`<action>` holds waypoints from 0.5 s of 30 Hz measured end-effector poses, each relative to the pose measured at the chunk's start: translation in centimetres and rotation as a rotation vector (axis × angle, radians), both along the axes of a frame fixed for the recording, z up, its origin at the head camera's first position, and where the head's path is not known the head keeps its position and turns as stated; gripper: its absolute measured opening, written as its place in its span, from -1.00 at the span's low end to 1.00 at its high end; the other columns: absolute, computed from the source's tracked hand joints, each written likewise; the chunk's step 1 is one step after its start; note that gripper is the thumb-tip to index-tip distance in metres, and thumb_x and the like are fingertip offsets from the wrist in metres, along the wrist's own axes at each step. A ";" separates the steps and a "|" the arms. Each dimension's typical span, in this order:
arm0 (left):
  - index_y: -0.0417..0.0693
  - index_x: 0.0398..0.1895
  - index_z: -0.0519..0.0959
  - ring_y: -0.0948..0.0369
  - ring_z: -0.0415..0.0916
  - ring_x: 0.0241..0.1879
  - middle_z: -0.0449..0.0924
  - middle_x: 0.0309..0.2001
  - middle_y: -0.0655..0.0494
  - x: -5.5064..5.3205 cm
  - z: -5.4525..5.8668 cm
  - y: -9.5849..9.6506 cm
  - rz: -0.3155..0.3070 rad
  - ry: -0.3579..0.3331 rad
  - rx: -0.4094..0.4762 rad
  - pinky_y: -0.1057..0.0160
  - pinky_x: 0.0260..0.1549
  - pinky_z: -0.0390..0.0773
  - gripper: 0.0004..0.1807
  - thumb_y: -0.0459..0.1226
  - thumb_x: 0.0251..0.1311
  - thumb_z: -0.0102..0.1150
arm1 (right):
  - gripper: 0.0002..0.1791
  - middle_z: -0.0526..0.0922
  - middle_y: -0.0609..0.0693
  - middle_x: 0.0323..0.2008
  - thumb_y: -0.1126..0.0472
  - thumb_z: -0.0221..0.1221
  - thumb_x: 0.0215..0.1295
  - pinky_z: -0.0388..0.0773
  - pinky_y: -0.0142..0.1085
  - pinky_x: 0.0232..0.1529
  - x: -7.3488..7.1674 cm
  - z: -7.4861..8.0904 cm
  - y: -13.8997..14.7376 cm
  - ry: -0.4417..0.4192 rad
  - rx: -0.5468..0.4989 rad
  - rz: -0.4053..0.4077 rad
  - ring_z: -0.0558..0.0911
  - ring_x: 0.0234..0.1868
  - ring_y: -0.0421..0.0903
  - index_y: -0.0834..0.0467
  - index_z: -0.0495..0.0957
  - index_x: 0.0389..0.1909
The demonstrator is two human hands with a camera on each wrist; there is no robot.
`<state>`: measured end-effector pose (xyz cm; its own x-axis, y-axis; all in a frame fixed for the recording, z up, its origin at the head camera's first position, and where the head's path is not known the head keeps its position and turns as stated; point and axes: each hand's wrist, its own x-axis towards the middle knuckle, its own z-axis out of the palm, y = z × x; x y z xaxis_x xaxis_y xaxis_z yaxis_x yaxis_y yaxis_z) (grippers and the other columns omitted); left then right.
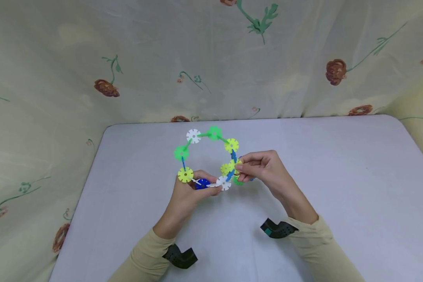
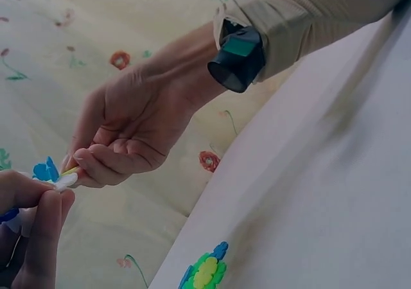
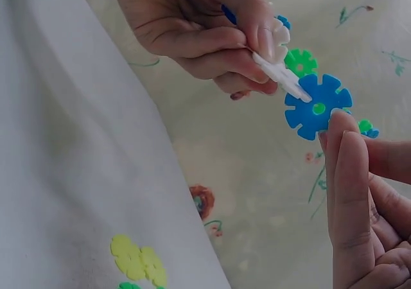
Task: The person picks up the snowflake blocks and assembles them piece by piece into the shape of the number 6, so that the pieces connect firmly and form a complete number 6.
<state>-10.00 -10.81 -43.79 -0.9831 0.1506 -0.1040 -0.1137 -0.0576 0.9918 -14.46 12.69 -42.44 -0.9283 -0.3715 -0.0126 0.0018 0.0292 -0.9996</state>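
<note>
Head view showed a loop of notched discs held up above the pale table, with a hand at either side. At seven o'clock of the loop was the left hand, thumb and fingers pinching a white disc at about five o'clock. Just past three o'clock was the right hand, fingertips closed on a yellow disc, its other fingers curled in. Round the rest ran green discs near twelve and ten, another white one at eleven, further yellow ones at two and eight, and a dark blue disc at six, inside the left hand's grasp. Right wrist view had a lighter blue disc joined edgewise to the white one, near the right fingertips. Left wrist view put a small cluster of yellow, green and blue pieces on the table at six o'clock, well apart from both hands. Toward twelve o'clock in the head view hung a flowered cloth; each sleeve was beige, with a black mount by the cuff
</note>
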 end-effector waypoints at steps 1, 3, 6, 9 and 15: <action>-0.43 -0.22 0.68 0.16 0.74 -0.25 0.77 -0.24 -0.01 0.0 0.0 -0.1 -0.003 0.001 0.001 0.21 -0.20 0.78 -0.74 -0.52 0.00 0.50 | -0.77 0.81 0.00 -0.47 0.39 0.29 0.36 0.77 -0.30 -0.37 0.0 0.0 -0.1 -0.005 0.001 0.000 0.77 -0.51 -0.14 0.54 0.65 -0.14; -0.44 -0.21 0.68 0.17 0.75 -0.29 0.78 -0.26 0.00 -0.1 0.1 -0.2 -0.010 0.002 0.002 0.21 -0.20 0.79 -0.74 -0.52 0.01 0.50 | -0.77 0.81 -0.03 -0.46 0.39 0.28 0.37 0.77 -0.31 -0.37 0.0 0.1 -0.1 -0.004 0.004 0.001 0.77 -0.50 -0.14 0.53 0.65 -0.13; -0.43 -0.21 0.68 0.18 0.75 -0.30 0.77 -0.26 0.01 -0.2 0.0 -0.2 -0.008 0.002 -0.001 0.22 -0.22 0.78 -0.75 -0.52 0.01 0.49 | -0.78 0.81 -0.04 -0.44 0.37 0.27 0.39 0.77 -0.28 -0.35 0.0 0.1 -0.2 -0.002 0.002 0.003 0.78 -0.47 -0.14 0.50 0.65 -0.12; -0.39 -0.15 0.67 0.21 0.73 -0.23 0.76 -0.20 -0.02 -0.3 0.0 0.0 -0.001 0.010 -0.005 0.27 -0.20 0.76 -0.70 -0.52 0.02 0.49 | -0.79 0.82 -0.07 -0.40 0.35 0.26 0.41 0.79 -0.24 -0.30 -0.1 0.0 -0.2 -0.001 0.001 0.000 0.80 -0.42 -0.16 0.47 0.64 -0.11; 0.00 0.35 0.45 0.17 0.71 0.10 0.70 0.14 -0.10 -0.6 0.4 -0.9 0.047 0.020 0.062 0.33 0.05 0.70 -0.31 -0.48 0.14 0.45 | -0.80 0.83 -0.11 -0.39 0.31 0.28 0.41 0.79 -0.25 -0.24 -0.5 -0.1 0.4 0.003 0.025 -0.044 0.82 -0.36 -0.15 0.41 0.65 -0.12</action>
